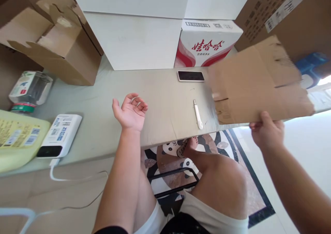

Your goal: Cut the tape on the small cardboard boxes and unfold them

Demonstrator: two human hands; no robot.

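Note:
My right hand (269, 130) grips the near edge of a flat piece of brown cardboard (248, 82), thumb on top. The cardboard is creased, with a torn right edge and a short slit, and it is held over the right part of the table. Palm up and fingers slightly curled apart, my left hand (131, 111) is over the table with nothing in it. Between the two hands lies a white utility knife (198, 115). A phone (191, 76) with a dark screen rests beyond the knife, close to the cardboard's left edge.
White boxes (139, 41) and a red-and-white carton (207, 44) line the back. An open cardboard box (74, 54), a clear plastic bottle (31, 89), a yellow-green jug (20, 137) and a cabled white power bank (60, 134) occupy the left. A large carton (310, 20) stands at right.

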